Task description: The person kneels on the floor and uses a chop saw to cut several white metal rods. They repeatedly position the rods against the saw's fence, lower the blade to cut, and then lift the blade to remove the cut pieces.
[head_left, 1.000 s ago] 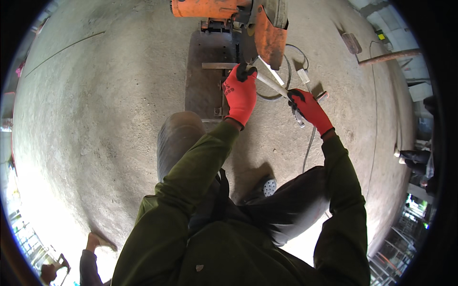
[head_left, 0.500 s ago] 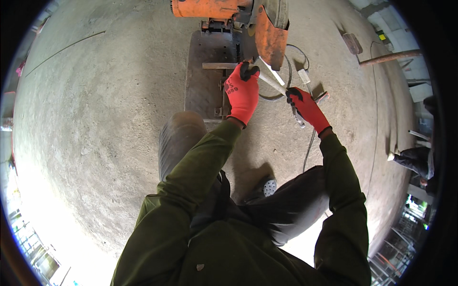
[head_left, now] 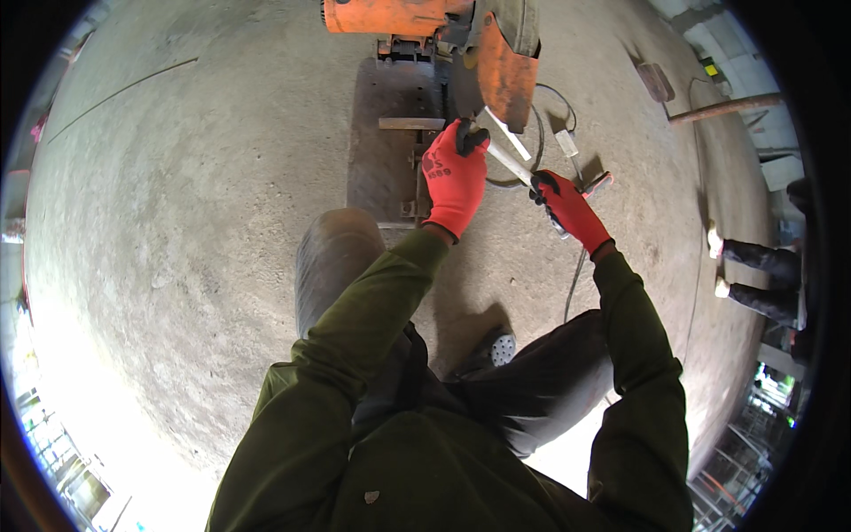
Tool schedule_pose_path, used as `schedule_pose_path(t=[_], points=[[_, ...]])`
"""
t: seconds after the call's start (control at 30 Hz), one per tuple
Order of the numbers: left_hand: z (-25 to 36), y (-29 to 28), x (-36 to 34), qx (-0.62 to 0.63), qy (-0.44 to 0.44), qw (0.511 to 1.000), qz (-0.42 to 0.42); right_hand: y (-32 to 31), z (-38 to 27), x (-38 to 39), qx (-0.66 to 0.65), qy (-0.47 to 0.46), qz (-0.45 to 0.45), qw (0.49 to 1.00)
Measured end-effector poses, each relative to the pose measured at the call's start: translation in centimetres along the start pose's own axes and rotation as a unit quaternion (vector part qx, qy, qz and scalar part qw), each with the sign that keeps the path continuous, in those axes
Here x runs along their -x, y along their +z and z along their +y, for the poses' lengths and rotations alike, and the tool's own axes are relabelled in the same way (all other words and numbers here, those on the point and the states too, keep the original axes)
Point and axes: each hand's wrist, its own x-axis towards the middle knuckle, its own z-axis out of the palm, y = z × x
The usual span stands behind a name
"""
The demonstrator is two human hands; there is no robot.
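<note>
A cut-off saw with a worn orange motor (head_left: 386, 16) and orange blade guard (head_left: 507, 71) stands ahead of me on a dark metal base plate (head_left: 377, 164). Between my hands slants a pale, narrow metal bar (head_left: 511, 166). Close to the saw's blade (head_left: 464, 84), my left hand (head_left: 455, 177), in a red glove with black fingertips, is closed round the bar's upper end. Lower down to the right, my right hand (head_left: 574, 211), gloved alike, grips its other end. A flat metal crosspiece (head_left: 409, 123) on the base runs up to my left hand.
Beyond the bar is a white strip (head_left: 509, 135). A black cable (head_left: 541, 133) loops on the concrete floor beside a pale block (head_left: 566, 142) and a red-handled tool (head_left: 598, 184). A thin rod (head_left: 120, 96) lies far left. Another person's legs (head_left: 762, 279) show at the right.
My hands and the bar stay almost in place, with a slight shift. At the right edge, the other person's legs have moved, and both feet now show.
</note>
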Motion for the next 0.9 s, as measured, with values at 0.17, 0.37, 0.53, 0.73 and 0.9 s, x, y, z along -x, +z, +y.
schedule_pose_path(t=[0.17,0.37,0.53,0.73,0.9], points=[[0.7,-0.9,1.4,0.004,0.0,0.999,-0.036,-0.5,0.3,0.8,0.055,-0.015,-0.003,0.998],[-0.3,-1.1,3.1,0.204,-0.113,0.971,-0.054,-2.1,-0.9,2.8,0.186,-0.056,0.053,0.98],[0.1,-0.4,1.7,0.296,-0.192,0.933,-0.064,-2.1,-1.4,2.3,0.214,-0.104,0.118,0.964],[0.0,-0.1,1.1,0.262,-0.171,0.947,-0.071,-1.7,-1.7,2.2,0.236,-0.152,0.167,0.945],[-0.1,-0.3,0.6,0.217,-0.106,0.969,-0.054,-1.1,-2.5,1.8,0.151,-0.049,0.097,0.982]])
